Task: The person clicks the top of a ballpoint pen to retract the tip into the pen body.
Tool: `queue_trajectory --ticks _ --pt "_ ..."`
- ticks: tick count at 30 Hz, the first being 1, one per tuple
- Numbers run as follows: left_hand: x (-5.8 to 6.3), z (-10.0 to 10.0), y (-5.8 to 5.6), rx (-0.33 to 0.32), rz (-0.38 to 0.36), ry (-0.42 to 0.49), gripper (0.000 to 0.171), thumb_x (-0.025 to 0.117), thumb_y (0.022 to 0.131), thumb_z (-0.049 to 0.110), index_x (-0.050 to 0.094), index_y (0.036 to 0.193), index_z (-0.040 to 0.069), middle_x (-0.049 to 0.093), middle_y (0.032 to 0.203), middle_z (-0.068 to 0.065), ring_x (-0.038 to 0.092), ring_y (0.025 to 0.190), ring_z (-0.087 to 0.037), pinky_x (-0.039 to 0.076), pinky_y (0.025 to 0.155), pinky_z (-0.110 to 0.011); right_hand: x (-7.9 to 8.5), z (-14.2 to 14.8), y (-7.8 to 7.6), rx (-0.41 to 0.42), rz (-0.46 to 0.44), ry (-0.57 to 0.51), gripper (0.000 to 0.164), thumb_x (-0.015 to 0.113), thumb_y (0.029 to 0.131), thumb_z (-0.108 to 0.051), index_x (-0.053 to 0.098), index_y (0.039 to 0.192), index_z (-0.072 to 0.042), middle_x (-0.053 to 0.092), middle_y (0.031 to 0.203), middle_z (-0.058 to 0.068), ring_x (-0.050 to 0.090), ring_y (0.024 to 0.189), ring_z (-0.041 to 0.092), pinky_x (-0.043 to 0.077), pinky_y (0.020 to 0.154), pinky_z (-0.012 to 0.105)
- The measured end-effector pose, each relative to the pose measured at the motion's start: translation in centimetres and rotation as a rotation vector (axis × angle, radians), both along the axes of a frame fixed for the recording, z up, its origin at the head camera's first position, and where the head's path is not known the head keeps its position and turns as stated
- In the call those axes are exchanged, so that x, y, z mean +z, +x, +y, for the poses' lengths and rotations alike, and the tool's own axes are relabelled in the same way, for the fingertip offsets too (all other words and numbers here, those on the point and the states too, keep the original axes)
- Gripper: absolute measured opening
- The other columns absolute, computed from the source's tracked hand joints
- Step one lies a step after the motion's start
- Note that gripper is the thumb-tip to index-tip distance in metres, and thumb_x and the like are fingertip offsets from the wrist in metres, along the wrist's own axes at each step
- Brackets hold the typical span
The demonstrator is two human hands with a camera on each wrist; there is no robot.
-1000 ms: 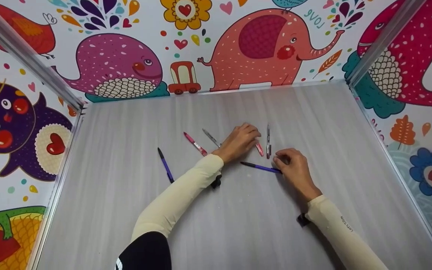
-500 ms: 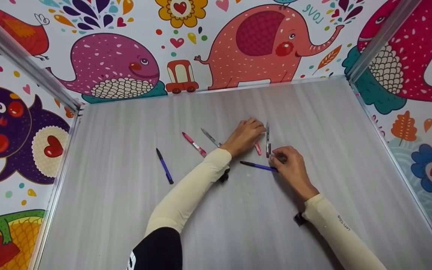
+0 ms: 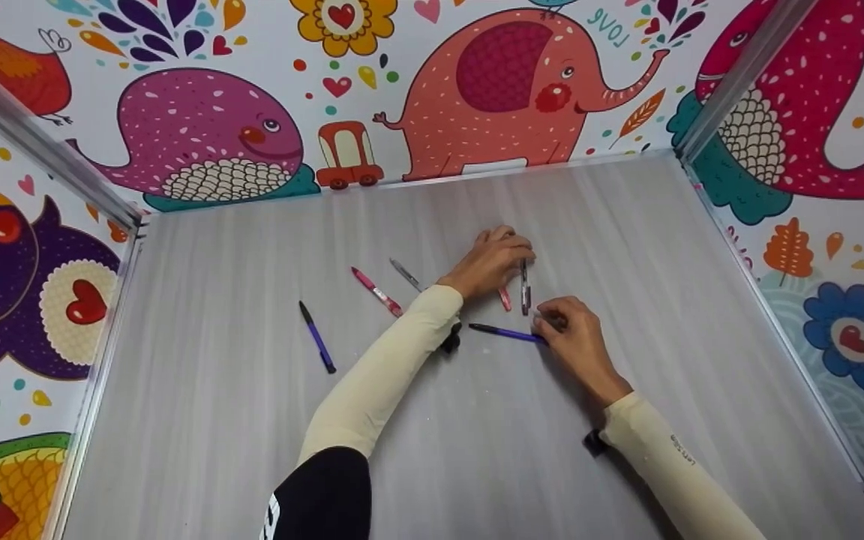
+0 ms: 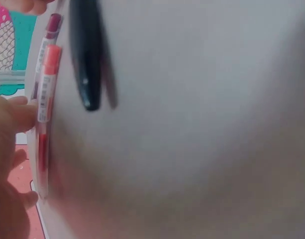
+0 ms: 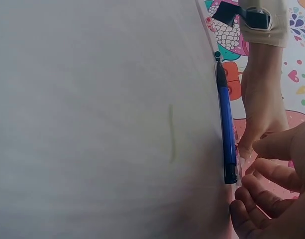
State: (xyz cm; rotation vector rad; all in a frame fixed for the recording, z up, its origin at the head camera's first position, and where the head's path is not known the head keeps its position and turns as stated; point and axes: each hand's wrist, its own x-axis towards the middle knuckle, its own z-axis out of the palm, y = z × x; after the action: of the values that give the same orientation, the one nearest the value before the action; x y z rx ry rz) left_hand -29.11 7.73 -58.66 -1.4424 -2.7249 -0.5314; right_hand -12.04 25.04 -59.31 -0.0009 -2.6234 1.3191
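My left hand [image 3: 493, 261] reaches over a clear pen with a dark grip [image 3: 526, 291], its fingertips covering the pen's far end. In the left wrist view the thumb and fingers stand apart behind a red pen [image 4: 47, 94]; whether they touch either pen is hard to tell. My right hand [image 3: 576, 330] hovers loosely curled beside a blue pen with black ends [image 3: 507, 332], hiding that pen's right end in the head view. Nothing shows between the right fingers [image 5: 264, 194]. The blue pen's black tip [image 4: 87, 59] looms blurred in the left wrist view.
To the left of my left forearm lie a pink pen [image 3: 376, 291], a grey clear pen [image 3: 405, 274] and a second blue pen [image 3: 316, 337]. The grey tabletop [image 3: 214, 420] is bordered by printed walls [image 3: 214, 135] with metal posts at the corners.
My left hand has slid right, from above the red pen onto the far end of the clear dark-grip pen. My right hand has shifted slightly left towards the pens. The pens lie as before.
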Motion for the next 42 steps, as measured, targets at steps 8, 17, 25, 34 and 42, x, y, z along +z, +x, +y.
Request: queue_trajectory --ticks 8,17,25,34,42 --pt "0.1 -0.3 -0.4 0.053 -0.042 -0.026 0.024 0.074 0.109 0.026 0.080 0.131 0.019 0.069 0.140 0.004 0.048 0.139 -0.019 0.035 0.125 -0.053 -0.1 0.2 0.3 0.011 0.000 -0.034 0.016 0.083 0.096 0.003 0.080 0.111 0.001 0.074 0.111 0.013 0.072 0.098 0.025 0.052 0.080 0.017" --pt "0.0 -0.3 -0.3 0.066 -0.047 -0.007 0.019 0.073 0.109 0.024 0.082 0.125 0.018 0.072 0.130 0.003 0.052 0.134 -0.018 0.036 0.125 -0.053 -0.1 0.6 0.4 -0.029 0.013 -0.051 0.017 0.082 0.094 0.006 0.079 0.110 0.003 0.071 0.113 0.015 0.071 0.098 0.028 0.052 0.080 0.017" --pt "-0.1 -0.5 -0.5 0.045 -0.070 0.020 0.015 0.071 0.110 0.021 0.084 0.116 0.017 0.075 0.115 0.004 0.057 0.119 -0.016 0.038 0.122 -0.050 0.0 1.1 0.6 -0.052 0.038 -0.039 0.022 0.082 0.093 0.006 0.078 0.114 0.003 0.070 0.109 0.016 0.066 0.092 0.027 0.049 0.078 0.019" --pt "0.3 -1.5 0.1 0.072 -0.070 0.087 0.016 0.074 0.108 0.023 0.084 0.118 0.015 0.074 0.111 0.002 0.058 0.117 -0.018 0.042 0.120 -0.050 0.3 1.4 0.4 -0.050 0.052 -0.054 0.026 0.082 0.096 0.001 0.077 0.121 0.004 0.073 0.113 0.019 0.070 0.100 0.033 0.050 0.084 0.021" --pt "1.0 -2.7 1.2 0.065 -0.102 0.111 0.018 0.074 0.107 0.023 0.083 0.120 0.013 0.074 0.116 0.000 0.058 0.124 -0.020 0.040 0.121 -0.048 0.7 1.8 0.5 -0.066 0.035 -0.074 0.028 0.082 0.097 0.000 0.075 0.124 0.005 0.073 0.120 0.021 0.073 0.110 0.036 0.055 0.090 0.025"
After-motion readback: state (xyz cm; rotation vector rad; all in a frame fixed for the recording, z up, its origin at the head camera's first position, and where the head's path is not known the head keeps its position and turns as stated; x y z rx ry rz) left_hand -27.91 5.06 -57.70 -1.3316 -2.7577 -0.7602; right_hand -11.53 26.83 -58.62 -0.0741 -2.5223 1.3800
